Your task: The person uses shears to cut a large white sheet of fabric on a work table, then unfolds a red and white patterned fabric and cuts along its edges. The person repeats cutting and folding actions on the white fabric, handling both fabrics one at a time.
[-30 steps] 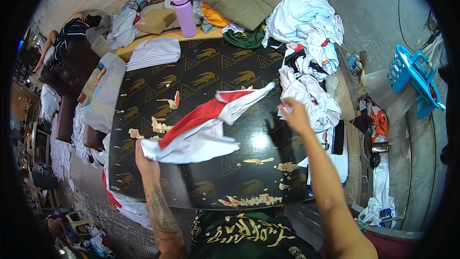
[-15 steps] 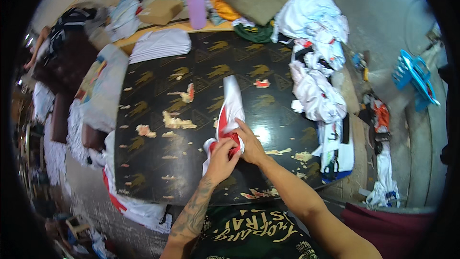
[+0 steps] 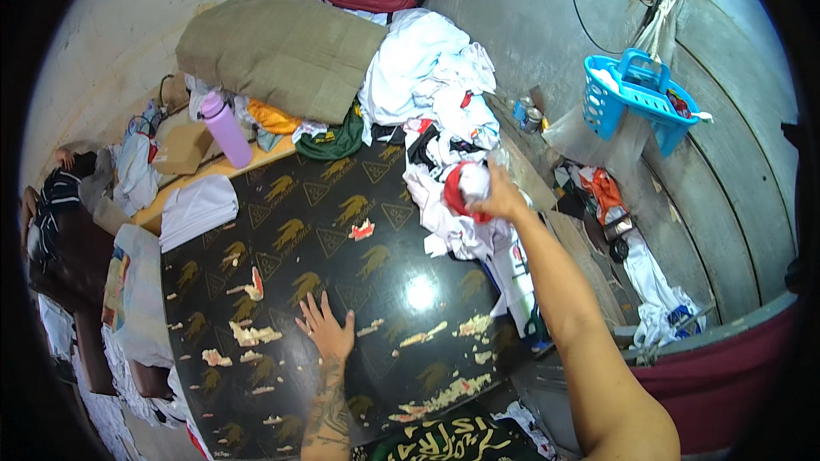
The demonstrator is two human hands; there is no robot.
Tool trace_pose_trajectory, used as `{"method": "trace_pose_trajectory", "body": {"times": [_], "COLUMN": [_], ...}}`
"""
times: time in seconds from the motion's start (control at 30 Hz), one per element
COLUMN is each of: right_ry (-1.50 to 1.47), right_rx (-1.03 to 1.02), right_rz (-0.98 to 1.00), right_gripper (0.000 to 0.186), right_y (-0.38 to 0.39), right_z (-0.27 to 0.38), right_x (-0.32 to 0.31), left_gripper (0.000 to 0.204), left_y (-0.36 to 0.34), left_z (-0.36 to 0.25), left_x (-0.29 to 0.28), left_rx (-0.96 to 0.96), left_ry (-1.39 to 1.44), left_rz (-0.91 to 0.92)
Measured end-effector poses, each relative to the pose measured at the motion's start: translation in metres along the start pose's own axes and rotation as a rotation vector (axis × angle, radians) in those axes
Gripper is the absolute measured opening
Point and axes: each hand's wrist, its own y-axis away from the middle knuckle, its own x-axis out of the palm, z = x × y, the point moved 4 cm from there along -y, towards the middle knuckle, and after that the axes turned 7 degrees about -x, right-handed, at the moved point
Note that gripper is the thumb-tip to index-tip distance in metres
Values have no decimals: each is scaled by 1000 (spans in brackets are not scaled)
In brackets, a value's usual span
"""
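Note:
My left hand (image 3: 330,329) lies flat on the black tabletop (image 3: 282,282), fingers spread, with nothing in it. Out to the right, my right hand (image 3: 504,195) has its thumb and fingers around a bunched piece of red-and-white cloth (image 3: 458,190). That cloth sits over the heap of white garments (image 3: 431,205) along the table's right side. Part of it is hidden behind the hand.
At the far edge stand a lilac bottle (image 3: 225,130), a cardboard box (image 3: 181,149) and a folded white cloth stack (image 3: 198,209). A large olive cushion-like bundle (image 3: 282,51) lies behind. A blue plastic basket (image 3: 636,98) hangs at the right.
The red-and-white cloth went from the table's middle to the right-hand heap with my right hand. My left hand let go and now rests on the table. The view turned right.

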Motion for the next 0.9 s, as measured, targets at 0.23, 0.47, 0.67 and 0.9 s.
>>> {"method": "trace_pose_trajectory", "body": {"times": [0.23, 0.47, 0.67, 0.9], "right_ry": [218, -322, -389, -401], "right_rx": [-234, -49, -153, -1012], "right_rz": [326, -490, -796, 513], "right_gripper": [85, 33, 21, 22], "right_y": [-19, -259, -322, 65], "right_z": [-4, -23, 28, 201], "right_x": [74, 13, 20, 77], "left_gripper": [83, 82, 82, 71], "left_y": [2, -7, 0, -18], "left_z": [-21, -34, -25, -14], "left_x": [0, -4, 4, -20], "left_rx": [-55, -178, -149, -199], "left_ry": [-175, -236, -230, 355], "left_rz": [-55, 45, 31, 127]}}
